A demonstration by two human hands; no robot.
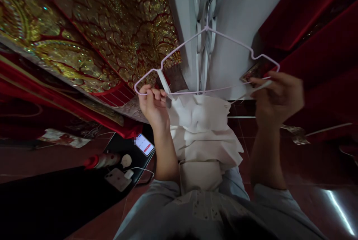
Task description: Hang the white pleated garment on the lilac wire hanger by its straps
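Note:
A thin pink clothes hanger (183,43) hangs by its hook in front of me. A white strappy garment (200,115) drapes below its bottom bar and down over my lap. My left hand (153,103) is closed around the hanger's lower left corner, beside a white strap (163,81) that loops over the left notch. At the lower right corner, my right hand (275,96) pinches the other white strap (261,88) close to the bar. That hand is slightly blurred, and its fingertips touch or nearly touch the hanger.
Gold sequinned red garments (112,27) hang on the left, dark red cloth (321,53) on the right. A grey metal rack (199,57) stands ahead. On the black bench (69,195) lie a lit phone (144,144), another phone (118,179), a charger (129,174) and a red-capped bottle (103,160).

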